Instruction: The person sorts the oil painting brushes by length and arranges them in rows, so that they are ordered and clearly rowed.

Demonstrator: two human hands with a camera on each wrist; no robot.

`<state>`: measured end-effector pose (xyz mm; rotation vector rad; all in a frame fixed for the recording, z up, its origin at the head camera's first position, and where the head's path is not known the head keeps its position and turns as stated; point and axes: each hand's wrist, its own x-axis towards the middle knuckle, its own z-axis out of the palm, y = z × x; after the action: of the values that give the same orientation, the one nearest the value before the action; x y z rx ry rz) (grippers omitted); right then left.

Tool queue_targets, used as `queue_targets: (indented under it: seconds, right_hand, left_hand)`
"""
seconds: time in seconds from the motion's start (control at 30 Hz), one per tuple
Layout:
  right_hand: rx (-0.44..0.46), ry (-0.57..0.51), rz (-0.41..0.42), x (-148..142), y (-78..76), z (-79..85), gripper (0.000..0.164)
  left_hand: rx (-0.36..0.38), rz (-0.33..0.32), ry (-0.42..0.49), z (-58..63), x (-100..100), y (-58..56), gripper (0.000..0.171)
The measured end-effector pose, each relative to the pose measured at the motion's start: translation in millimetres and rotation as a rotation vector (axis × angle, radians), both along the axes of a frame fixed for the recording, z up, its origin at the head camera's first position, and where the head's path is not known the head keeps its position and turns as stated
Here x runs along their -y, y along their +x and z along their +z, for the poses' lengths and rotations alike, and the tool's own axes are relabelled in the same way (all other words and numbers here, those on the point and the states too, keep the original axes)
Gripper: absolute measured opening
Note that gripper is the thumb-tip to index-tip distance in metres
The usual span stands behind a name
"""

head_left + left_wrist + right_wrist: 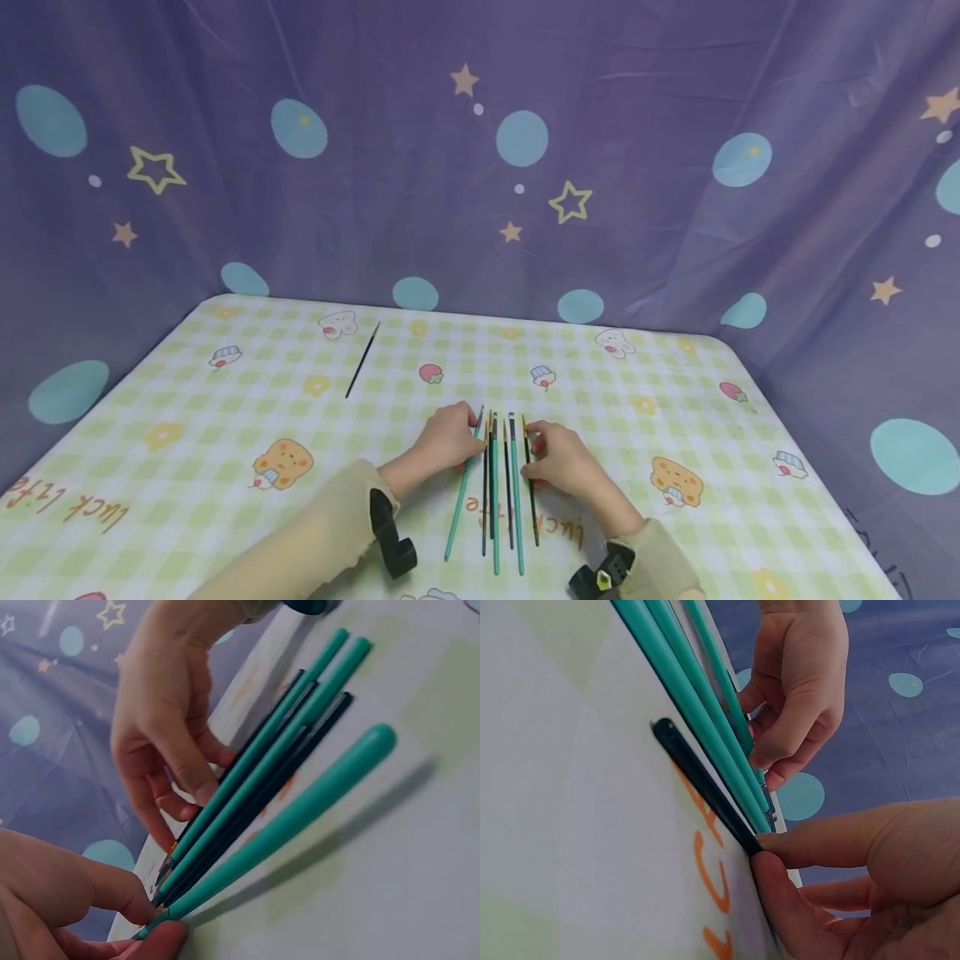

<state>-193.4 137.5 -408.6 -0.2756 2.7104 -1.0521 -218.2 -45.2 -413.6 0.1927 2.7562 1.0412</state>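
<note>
Eight brushes (496,517) are showing: three teal and five dark. Seven are forming one group; one dark brush (362,360) is lying apart. One left hand (447,439) and one right hand (564,458), two in all, are pinching one brush each. Two sleeves (322,525), two mounts (386,529) and one cloth (187,500) are also showing.

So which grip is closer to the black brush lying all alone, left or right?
Left. The left-hand grip is right of the lone black brush and nearer the camera, pinching a green brush; the right-hand grip is farther right, pinching another black brush.
</note>
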Motion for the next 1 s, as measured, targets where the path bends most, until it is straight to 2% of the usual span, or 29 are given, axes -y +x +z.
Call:
queue_targets:
  seconds: [0.17,0.3,0.6,0.77,1.0]
  right_hand:
    - [0.011,-0.007,0.001,1,-0.5,-0.4,0.057]
    - [0.014,-0.017,0.001,1,-0.1,-1.2,0.057]
    - [0.014,-0.021,0.002,1,2.1,-1.6,0.058]
    - [0.018,-0.008,-0.002,1,1.4,-1.6,0.058]
    - [0.021,0.007,-0.013,1,0.4,-0.6,0.058]
  left_hand:
    - [0.069,0.017,0.052,-1.0,6,-3.9,0.024]
    - [0.094,0.022,0.118,2.0,12,-2.3,0.027]
    - [0.072,0.035,0.212,4.7,32,6.2,0.028]
    - [0.065,0.064,0.266,12.6,46,11.6,0.029]
    - [0.040,0.117,0.265,19.2,68,16.7,0.033]
